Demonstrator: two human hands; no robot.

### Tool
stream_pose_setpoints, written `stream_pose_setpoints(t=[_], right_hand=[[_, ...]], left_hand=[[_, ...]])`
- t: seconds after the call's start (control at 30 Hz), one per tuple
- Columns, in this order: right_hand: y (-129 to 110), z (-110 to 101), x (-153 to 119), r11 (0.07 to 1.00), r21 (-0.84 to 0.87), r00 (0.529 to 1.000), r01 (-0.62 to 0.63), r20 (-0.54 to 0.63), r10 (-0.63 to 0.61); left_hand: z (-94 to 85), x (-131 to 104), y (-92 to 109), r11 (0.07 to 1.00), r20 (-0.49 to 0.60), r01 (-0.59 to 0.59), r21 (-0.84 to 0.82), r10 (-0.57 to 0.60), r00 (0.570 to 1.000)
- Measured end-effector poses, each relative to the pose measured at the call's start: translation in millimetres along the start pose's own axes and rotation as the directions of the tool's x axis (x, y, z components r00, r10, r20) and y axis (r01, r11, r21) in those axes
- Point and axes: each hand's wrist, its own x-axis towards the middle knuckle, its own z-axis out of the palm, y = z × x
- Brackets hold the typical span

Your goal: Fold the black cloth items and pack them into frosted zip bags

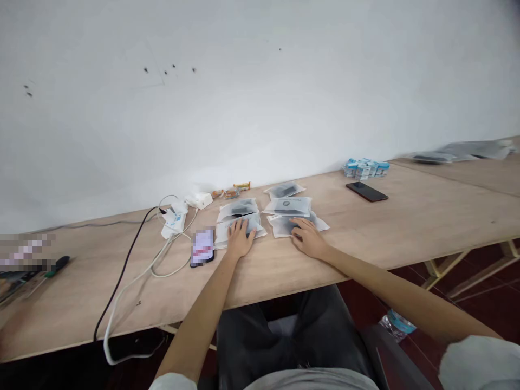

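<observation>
My left hand rests with spread fingers on the front left frosted plastic pouch, which has something dark inside. Behind it is another such pouch, overlapped at its edge. On the right, my right hand lies on the near pouch, its fingers apart and slightly bent. A frosted pouch with a dark round print sits just beyond, and one more pouch lies at the back of that column. Both hands touch the pouches from above without gripping them.
A phone with a lit screen lies left of the pouches, near white cables and a power strip. Wrapped snacks sit by the wall. To the right are a dark phone, small blue boxes and more bags.
</observation>
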Motion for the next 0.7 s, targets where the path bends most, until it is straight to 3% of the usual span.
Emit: stream_pose_setpoints(t=[0.23,0.4,0.53,0.7], right_hand=[[-5,1,-2,0.999,0.046,1.000,0.016,-0.010,-0.015],[23,12,23,0.996,-0.016,0.992,-0.091,0.081,0.092],[43,19,40,0.977,-0.062,0.976,-0.205,0.059,0.208],[36,14,24,0.988,-0.058,0.985,-0.145,0.085,0.150]], left_hand=[[1.1,0,0,1.000,-0.003,0.000,0.005,0.000,1.000],[1.2,-1,0,1.000,0.006,0.007,-0.006,-0.007,1.000],[1.6,0,-2,1.000,0.005,-0.001,-0.003,0.001,1.000],[3.2,-2,-2,1.000,-0.023,-0.015,0.001,0.015,1.000]])
